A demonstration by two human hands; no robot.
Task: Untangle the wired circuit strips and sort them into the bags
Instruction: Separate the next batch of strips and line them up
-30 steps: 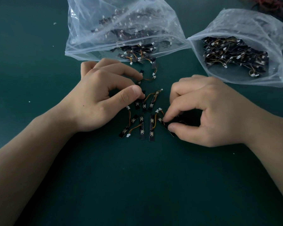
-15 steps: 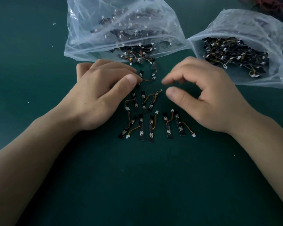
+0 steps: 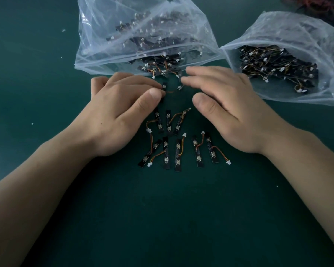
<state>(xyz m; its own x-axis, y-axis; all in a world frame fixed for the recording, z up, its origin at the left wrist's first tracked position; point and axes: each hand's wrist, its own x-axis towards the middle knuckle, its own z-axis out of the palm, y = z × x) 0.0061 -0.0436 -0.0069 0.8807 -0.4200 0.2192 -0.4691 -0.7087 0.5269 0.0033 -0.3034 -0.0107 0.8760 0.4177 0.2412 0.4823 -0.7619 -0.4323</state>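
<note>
Several black circuit strips [image 3: 178, 155] with orange wires and white plugs lie in two rows on the green mat between my wrists. My left hand [image 3: 120, 110] pinches one strip [image 3: 164, 86] between thumb and forefinger, its wire trailing right to a white plug [image 3: 179, 87]. My right hand [image 3: 229, 105] hovers with fingers spread, holding nothing. Its fingertips reach another strip [image 3: 179, 73] at the mouth of the left clear bag [image 3: 96, 60]. The right clear bag [image 3: 320, 89] also holds a heap of strips.
More strips [image 3: 154, 69] spill from the left bag's mouth just beyond my fingers. A tangle of red and dark wires [image 3: 316, 4] lies at the far right corner. Small white flecks [image 3: 32, 124] dot the green mat [image 3: 172, 218].
My right hand let go of two strips in the lower row and moved up towards the left bag's mouth. My left hand shifted slightly away from me with its strip.
</note>
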